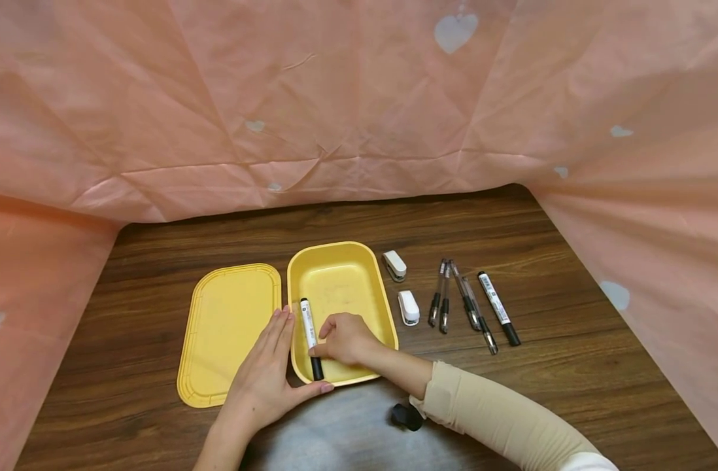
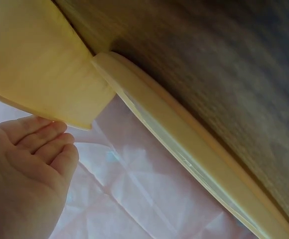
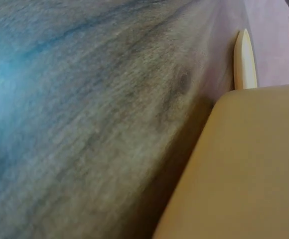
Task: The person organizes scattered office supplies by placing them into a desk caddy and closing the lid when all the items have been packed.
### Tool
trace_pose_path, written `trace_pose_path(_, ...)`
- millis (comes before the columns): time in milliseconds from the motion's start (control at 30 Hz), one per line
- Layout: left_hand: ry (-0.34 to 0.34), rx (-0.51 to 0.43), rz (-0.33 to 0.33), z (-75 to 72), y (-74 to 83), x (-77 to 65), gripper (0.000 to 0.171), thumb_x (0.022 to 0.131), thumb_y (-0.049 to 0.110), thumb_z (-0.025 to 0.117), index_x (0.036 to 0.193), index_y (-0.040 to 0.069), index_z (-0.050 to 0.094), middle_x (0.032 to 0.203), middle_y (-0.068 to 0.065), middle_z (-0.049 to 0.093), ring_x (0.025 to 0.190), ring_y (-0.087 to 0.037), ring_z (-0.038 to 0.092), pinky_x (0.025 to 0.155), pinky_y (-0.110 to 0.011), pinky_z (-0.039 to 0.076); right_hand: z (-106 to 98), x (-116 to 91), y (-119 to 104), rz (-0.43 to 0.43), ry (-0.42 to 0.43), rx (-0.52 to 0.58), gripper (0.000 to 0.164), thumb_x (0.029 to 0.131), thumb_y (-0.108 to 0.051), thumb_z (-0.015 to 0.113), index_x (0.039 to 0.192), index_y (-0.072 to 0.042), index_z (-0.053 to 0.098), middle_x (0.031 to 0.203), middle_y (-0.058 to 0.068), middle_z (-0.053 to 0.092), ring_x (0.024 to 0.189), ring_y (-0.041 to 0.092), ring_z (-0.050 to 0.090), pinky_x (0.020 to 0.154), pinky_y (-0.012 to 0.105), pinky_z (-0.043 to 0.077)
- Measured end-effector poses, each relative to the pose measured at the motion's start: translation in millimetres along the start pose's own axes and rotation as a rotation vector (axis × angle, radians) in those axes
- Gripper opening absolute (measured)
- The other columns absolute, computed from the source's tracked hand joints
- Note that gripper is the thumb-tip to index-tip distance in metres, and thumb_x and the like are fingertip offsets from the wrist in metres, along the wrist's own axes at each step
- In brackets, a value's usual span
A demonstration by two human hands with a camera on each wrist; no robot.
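Observation:
A yellow plastic box (image 1: 388, 314) stands without its lid in the middle of the table. Inside, along its left wall, lies a white marker (image 1: 308, 324) with a black cap toward the front. My right hand (image 1: 347, 340) reaches into the box over the front right corner, pinching the marker near its cap; the thumb crosses it and the other fingers are bent. The left hand (image 1: 265, 376) is spread at the front left corner, straight fingers along the left wall, thumb at the front edge. In the left wrist view its fingertips meet the box's rim (image 2: 40, 115).
The yellow lid (image 1: 232, 333) lies flat left of the box. To the right are two white staplers (image 1: 395, 265), several black-capped clear pens (image 1: 444, 304) and a second marker (image 1: 497, 306). A small black object (image 1: 406, 417) is by the right sleeve. Pink cloth (image 1: 335, 98) encloses the table.

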State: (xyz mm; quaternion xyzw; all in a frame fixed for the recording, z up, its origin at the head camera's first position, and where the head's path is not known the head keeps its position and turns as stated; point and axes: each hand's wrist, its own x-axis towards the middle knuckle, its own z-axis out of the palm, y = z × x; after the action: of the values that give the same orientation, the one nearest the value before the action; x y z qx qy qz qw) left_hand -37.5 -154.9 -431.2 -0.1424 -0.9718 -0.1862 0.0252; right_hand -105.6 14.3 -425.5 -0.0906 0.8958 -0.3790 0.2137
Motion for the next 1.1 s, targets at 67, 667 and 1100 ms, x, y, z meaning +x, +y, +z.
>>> trace_pose_path(67,0.004,-0.001,0.001,0.5,-0.1,0.0,0.124,0.067,0.086,0.056,0.153,0.003,0.024,0.162,-0.009,0.02,0.151,-0.026,0.018,0.121,-0.04,0.024,-3.2,-0.4,-0.4,-0.024,0.01,-0.001,0.03,0.072,-0.029,0.084,0.085,-0.008,0.067,0.068,-0.002,0.06,0.062,0.008,0.052,0.054,0.02,0.042)
trace_pose_path(667,0.012,0.005,0.004,-0.2,-1.6,-0.7,0.124,0.066,0.087,0.055,0.152,0.002,0.026,0.161,-0.011,0.022,0.15,-0.027,0.019,0.12,-0.042,0.025,-53.5,-9.8,-12.2,-0.131,0.144,0.133,0.04,0.074,-0.026,0.084,0.107,-0.008,0.07,0.098,0.01,0.068,0.08,0.01,0.063,0.07,0.019,0.053)
trace_pose_path(1100,0.0,-0.002,-0.02,-1.1,-6.1,-2.1,0.123,0.066,0.084,0.06,0.152,0.003,0.026,0.162,-0.011,0.021,0.151,-0.026,0.016,0.12,-0.044,0.026,-105.1,-30.8,-19.6,-0.19,0.239,0.174,0.042,0.073,-0.025,0.085,0.11,-0.011,0.069,0.098,0.006,0.07,0.083,0.012,0.066,0.077,0.025,0.057)
